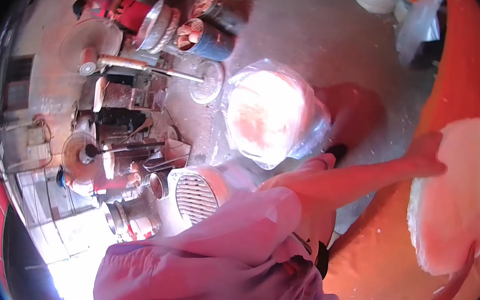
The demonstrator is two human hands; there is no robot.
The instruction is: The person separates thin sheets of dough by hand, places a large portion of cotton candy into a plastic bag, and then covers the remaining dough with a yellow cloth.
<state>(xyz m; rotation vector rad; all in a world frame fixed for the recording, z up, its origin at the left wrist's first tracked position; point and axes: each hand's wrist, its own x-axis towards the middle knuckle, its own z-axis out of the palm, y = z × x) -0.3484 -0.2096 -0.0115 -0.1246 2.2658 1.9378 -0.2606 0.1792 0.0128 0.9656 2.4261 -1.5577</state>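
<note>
Your pale shirt (213, 277) lies nearest the camera and fills the lower middle of the view, with its folds and one short sleeve in plain sight. From it, both of your arms extend to the right, over the orange table (362, 276). The white disc (463, 193) is located at the table's far right side, between your two hands; it appears oval from this angle, and its edge is rough on the side toward you. Your left hand (427, 153) is placed at the upper near edge of the disc, with the fingers bent and touching the rim; you cannot tell from this view whether the thumb and fingers pinch it. Your right hand (467, 259) is placed at the lower edge, with the fingers extended along the rim; whether they press from beneath or only rest there cannot be told. Nor can you tell whether the disc lies flat or is raised off the table. Behind your left forearm, a clear plastic bag (307, 129) with white contents stands on the grey floor (300, 32). To its upper left, note the blue drum (214, 41), filled with brownish pieces, and beside that the metal basin (150, 26), near a person in red (134, 14).
</note>
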